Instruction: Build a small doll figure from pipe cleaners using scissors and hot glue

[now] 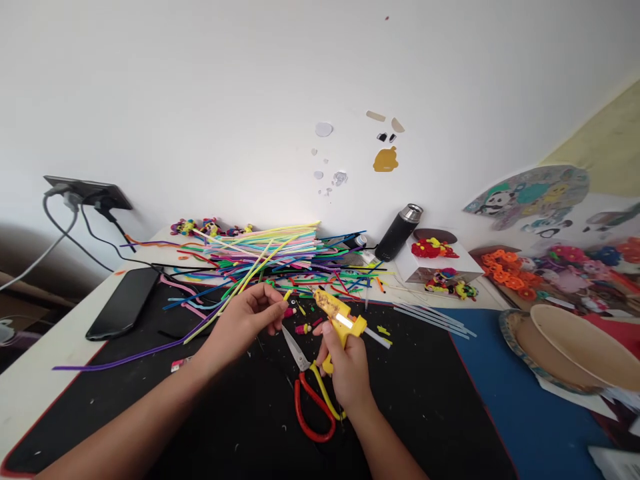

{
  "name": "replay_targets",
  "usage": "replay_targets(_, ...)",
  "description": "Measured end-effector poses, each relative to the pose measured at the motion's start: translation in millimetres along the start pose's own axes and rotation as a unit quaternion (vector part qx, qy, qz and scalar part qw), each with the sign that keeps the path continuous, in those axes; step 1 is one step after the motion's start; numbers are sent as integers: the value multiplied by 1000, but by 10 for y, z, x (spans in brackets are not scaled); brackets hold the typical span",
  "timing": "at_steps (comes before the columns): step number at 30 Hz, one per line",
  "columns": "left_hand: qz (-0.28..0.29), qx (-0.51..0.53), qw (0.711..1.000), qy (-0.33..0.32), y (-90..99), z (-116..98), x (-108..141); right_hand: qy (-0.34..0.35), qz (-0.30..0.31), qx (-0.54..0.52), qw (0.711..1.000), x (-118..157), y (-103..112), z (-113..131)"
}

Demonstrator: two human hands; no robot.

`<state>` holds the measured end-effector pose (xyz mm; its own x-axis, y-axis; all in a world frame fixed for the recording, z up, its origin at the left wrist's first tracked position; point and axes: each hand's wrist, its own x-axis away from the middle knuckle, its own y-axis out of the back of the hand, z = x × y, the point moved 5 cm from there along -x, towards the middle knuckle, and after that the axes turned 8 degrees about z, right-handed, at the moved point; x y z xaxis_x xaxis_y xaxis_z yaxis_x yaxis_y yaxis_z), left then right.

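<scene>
A pale wall (200, 100) with scraps of sticker on it rises behind a white worktop (30, 407), most of whose near part is covered by a black mat (410, 400). In the head view, a heap of coloured fuzzy stems (270, 250) lies along the back, with a phone (123, 303) on the left and a dark flask (399, 233) beside a white box (420, 267) on the right. The left hand (255, 310) has its fingertips pinched together on a short yellow piece (287, 295), held up above the mat. The right hand (345, 367) is closed round the grip of a yellow glue gun (340, 313), whose nozzle points toward that piece, near it but apart. Open scissors (302, 363) lie on the mat between the hands, and small pink-and-yellow parts (303, 329) lie loose just beyond them. Colourful figures (210, 227) by the wall and more figures (453, 285) at the box look finished, so some of the work seems done. The piece in hand appears to be partway through: cut, by its look, but not joined to anything visible. The loose parts likewise look unassembled; whether any glue is on the piece cannot be told.
</scene>
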<state>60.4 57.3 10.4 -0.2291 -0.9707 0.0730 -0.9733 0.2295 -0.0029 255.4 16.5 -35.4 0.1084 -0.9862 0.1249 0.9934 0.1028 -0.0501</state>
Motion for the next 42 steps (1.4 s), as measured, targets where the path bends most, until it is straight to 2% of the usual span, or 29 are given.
replay_targets(3, 5, 28, 1000, -2, 10, -12, -20, -24, 10, -61, 998, 9, 120, -16)
replay_targets(7, 29, 50, 998, 13, -48, -24, -8, -52, -29, -131, 990, 120, 421, -101)
replay_targets(11, 49, 65, 996, 28, -118, -7, 44, -117, -54, -161, 979, 231, 615, -212)
replay_targets(15, 74, 66, 994, 37, -173, 35, 110, -155, -31, -139, 978, 251, 630, -232)
replay_targets(22, 27, 65, 997, 32, -111, 25, 165, -167, 18, -98, 981, 167, 650, -218)
replay_targets(25, 33, 93, 994, 44, -119, 24, 146, -181, 22, -39, 983, 154, 749, -229)
replay_targets(28, 44, 118, 991, 52, -135, 32, 119, -189, 27, 91, 977, 181, 897, -218)
replay_targets(31, 60, 131, 988, 55, -148, 52, 99, -166, 21, 274, 947, 238, 1062, -144)
replay_targets(33, 73, 128, 988, 54, -154, 69, 92, -151, 20, 349, 925, 296, 1129, -91)
replay_targets(35, 79, 123, 988, 53, -153, 90, 87, -128, 14, 367, 921, 358, 1142, -32)
replay_targets(37, 80, 122, 988, 56, -154, 111, 83, -99, 13, 342, 934, 411, 1086, 30)
replay_targets(42, 95, 159, 980, 73, -229, 149, 94, -99, 59, 178, 977, 419, 673, 81)
